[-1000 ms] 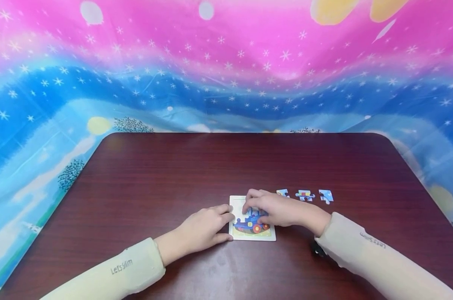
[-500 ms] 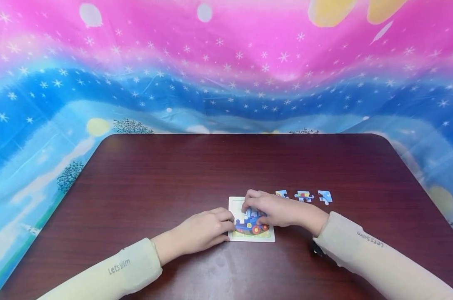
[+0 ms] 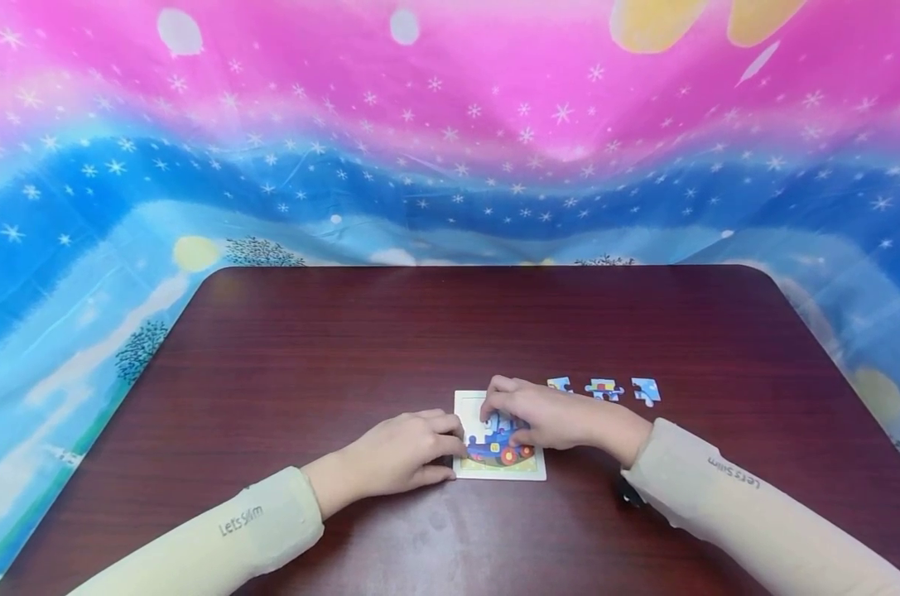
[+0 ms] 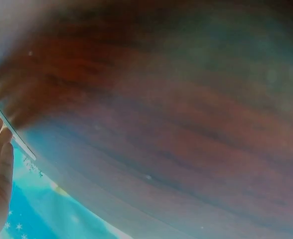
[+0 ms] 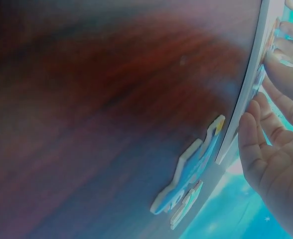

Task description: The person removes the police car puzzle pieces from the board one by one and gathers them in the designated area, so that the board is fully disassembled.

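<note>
sq puzzle brd (image 3: 474,407) lies flat, part-filled.

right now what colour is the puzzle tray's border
The tray border is cream, clearest in the head view.

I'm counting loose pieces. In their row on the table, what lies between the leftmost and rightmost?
One puzzle piece with a red and yellow patch; the head view shows it.

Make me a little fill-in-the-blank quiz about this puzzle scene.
The left hand rests at the ____ edge of the square, cream-rimmed puzzle board.
Beyond the right hand, ____ flat, multicoloured jigsaw pieces lie in a row.
The board's printed blue vehicle has round red ____.
Missing words: left; three; wheels.
</note>
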Demonstrator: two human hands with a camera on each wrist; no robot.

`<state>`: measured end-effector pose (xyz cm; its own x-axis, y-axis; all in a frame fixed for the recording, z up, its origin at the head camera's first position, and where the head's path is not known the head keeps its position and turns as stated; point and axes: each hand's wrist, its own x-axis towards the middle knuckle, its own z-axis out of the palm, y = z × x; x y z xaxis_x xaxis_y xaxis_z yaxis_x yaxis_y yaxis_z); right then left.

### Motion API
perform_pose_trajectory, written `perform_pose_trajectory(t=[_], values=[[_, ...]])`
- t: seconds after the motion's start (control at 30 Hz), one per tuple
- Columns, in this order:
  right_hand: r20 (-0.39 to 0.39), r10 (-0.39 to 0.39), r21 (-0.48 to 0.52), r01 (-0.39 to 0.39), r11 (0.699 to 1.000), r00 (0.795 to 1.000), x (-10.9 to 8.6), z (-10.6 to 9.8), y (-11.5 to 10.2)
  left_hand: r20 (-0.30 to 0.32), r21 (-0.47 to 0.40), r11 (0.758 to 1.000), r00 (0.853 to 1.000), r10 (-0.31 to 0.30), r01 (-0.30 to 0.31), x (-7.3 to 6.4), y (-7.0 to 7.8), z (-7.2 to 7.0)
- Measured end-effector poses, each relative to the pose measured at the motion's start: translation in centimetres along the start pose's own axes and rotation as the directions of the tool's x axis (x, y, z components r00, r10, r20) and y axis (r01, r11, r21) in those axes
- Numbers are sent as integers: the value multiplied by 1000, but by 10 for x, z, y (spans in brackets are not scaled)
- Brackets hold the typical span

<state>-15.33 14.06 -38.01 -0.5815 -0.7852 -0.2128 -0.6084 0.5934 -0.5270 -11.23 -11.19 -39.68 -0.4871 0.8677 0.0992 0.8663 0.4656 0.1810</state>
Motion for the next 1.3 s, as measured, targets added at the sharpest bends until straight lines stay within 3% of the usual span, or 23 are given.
perform_pose_trajectory(t=[0.17, 0.57, 0.8, 1.3], values=[[8, 8, 14, -8, 1000, 1000, 0, 0, 0, -12, -38, 998, 999, -49, 49, 1, 2, 1], [-5, -15, 17, 15, 1000, 1000, 0, 2, 2, -62, -86, 992, 993, -97, 92, 2, 3, 2], [-6, -7, 21, 8, 1000, 1000, -1, 1, 2, -20, -112, 983, 988, -150, 147, 3, 4, 1], [1, -8, 49, 8, 999, 1000, 1, 2, 4, -29, -130, 980, 988, -153, 148, 3, 1, 3]])
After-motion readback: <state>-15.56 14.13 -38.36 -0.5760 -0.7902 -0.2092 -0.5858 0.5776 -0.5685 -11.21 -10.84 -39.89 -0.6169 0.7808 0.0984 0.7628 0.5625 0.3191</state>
